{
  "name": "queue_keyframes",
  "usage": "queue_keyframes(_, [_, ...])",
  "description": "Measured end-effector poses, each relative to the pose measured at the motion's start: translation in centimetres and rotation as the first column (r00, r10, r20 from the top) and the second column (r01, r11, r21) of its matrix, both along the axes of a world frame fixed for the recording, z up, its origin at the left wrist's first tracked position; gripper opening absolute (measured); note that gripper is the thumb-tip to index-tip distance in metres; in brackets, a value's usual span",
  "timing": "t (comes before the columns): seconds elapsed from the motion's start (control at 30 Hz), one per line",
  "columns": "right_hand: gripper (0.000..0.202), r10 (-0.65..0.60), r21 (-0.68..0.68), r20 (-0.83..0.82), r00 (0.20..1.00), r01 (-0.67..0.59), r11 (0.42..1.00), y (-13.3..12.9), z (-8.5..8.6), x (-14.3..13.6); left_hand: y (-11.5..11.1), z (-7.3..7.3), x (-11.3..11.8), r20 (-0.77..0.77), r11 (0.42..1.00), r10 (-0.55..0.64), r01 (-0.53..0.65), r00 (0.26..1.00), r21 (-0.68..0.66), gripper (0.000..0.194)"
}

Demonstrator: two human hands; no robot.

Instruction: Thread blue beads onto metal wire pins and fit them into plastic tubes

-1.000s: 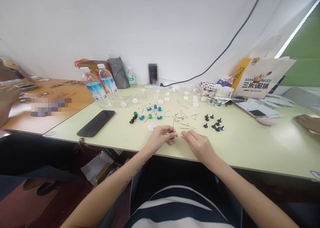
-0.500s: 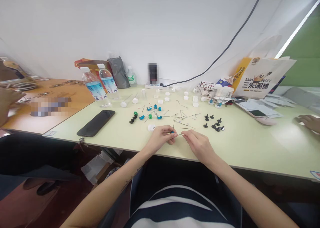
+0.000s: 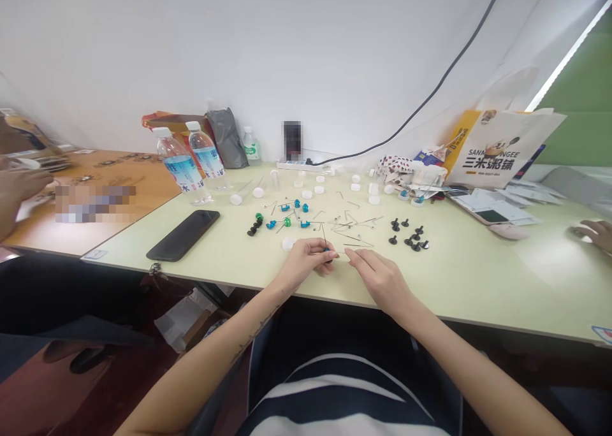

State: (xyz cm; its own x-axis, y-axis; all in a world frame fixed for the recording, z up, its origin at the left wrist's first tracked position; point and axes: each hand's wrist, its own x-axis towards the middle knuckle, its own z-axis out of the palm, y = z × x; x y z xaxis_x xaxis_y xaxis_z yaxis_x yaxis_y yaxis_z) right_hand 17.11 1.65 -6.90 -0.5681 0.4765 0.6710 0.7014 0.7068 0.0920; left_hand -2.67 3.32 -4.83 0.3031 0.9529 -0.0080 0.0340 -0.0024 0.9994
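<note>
My left hand (image 3: pixel 313 256) pinches a small blue part (image 3: pixel 327 251) with a thin metal rod (image 3: pixel 324 233) rising from it. To its right, my right hand (image 3: pixel 373 271) is closed, thumb against forefinger, on a thin metal pin (image 3: pixel 342 252) that reaches toward the blue part. Whether the pin's tip sits inside the part is too small to tell. Just beyond my hands lie loose bent metal pins (image 3: pixel 356 237) and several blue parts (image 3: pixel 305 208). A white cap (image 3: pixel 288 243) is partly behind my left hand. Several black screw-like pieces (image 3: pixel 417 238) lie to the right.
A black phone (image 3: pixel 183 235) and two water bottles (image 3: pixel 179 168) stand or lie at the left. Clear tubes with white caps (image 3: pixel 236 199) line the back. A paper bag (image 3: pixel 502 146) is at back right. Other people's hands (image 3: pixel 595 233) show at both sides.
My left hand has shifted slightly left, and the upright rod now leans left. My right hand has hardly moved. The co-worker's hand at far left has moved a little.
</note>
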Motion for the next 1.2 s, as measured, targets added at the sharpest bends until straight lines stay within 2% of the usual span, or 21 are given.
queue_keyframes(0.27, [0.033,0.011,-0.010,-0.034,0.999,-0.011,1.000,0.08,0.03,0.10,0.11,-0.41,-0.04,-0.025,1.000,0.001,0.000,1.000,0.015,0.030])
queue_keyframes(0.47, [0.032,0.028,-0.065,-0.069,0.997,-0.033,0.997,0.19,-0.01,0.13,0.25,-0.64,-0.14,-0.019,1.000,0.000,0.000,1.000,0.020,0.027])
queue_keyframes(0.7, [0.031,0.064,-0.133,-0.113,0.992,-0.078,0.988,0.41,-0.40,0.28,0.03,-0.14,-0.05,-0.016,1.000,-0.007,0.007,1.000,0.011,0.025])
queue_keyframes(1.2, [0.030,0.113,-0.168,-0.148,0.982,-0.137,0.976,0.60,-0.61,0.24,-0.02,0.08,0.00,-0.018,1.000,-0.002,0.003,1.000,0.017,0.026])
